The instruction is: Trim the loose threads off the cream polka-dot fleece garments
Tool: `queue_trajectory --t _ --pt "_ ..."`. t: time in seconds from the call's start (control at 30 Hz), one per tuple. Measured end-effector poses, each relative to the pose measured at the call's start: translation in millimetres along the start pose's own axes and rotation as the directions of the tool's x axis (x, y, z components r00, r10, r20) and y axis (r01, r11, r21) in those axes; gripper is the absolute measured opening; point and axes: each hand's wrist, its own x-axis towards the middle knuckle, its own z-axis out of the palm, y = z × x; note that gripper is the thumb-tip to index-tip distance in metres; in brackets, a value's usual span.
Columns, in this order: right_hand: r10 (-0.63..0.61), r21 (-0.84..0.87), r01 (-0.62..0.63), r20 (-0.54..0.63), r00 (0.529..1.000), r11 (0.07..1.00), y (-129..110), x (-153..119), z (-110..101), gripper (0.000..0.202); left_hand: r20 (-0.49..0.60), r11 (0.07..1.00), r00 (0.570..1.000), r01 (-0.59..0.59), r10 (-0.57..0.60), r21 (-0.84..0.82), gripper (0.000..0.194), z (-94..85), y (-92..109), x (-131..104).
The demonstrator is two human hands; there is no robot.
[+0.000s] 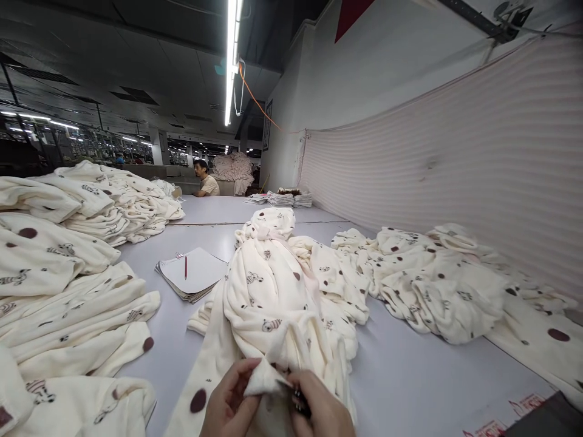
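A cream fleece garment with small zebra prints and brown dots lies heaped on the grey table right in front of me. My left hand pinches a fold of its near edge at the bottom of the view. My right hand grips the same fold from the right and also holds a small dark object, too hidden to identify. Both hands touch at the cloth.
Stacks of the same cream garments fill the left side, and a loose pile lies to the right against a striped fabric wall. A paper pad with a red pen lies mid-table. A seated person is far back.
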Motion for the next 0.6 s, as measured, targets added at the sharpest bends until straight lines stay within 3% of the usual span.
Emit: queue_trajectory --t 0.1,0.2,0.3,0.37,0.5,0.6 --pt "-0.044 -0.135 0.020 -0.173 0.984 0.991 9 19 -1 0.029 0.125 0.978 0.971 0.209 -0.205 -0.017 0.026 -0.2 4 6" --pt "0.019 -0.206 -0.054 -0.167 0.986 0.977 9 38 -10 0.019 0.191 0.873 0.915 0.398 -0.356 -0.282 0.022 3.4 11 12" --pt "0.111 -0.079 -0.108 0.024 0.994 0.991 2 39 -25 0.009 0.270 0.770 0.890 0.453 -0.366 -0.450 0.021 7.6 17 15" --pt "0.071 0.065 -0.078 0.107 0.992 0.995 -4 32 -34 0.008 0.350 0.731 0.874 0.478 -0.338 -0.486 0.024 9.4 20 15" --pt "-0.082 0.110 0.074 0.065 0.995 0.991 -11 20 -42 0.023 0.408 0.737 0.860 0.486 -0.306 -0.470 0.028 9.9 21 15" --pt "-0.028 0.058 0.024 0.071 0.997 0.998 -13 23 -46 0.021 0.412 0.762 0.853 0.490 -0.319 -0.423 0.029 9.3 22 17"
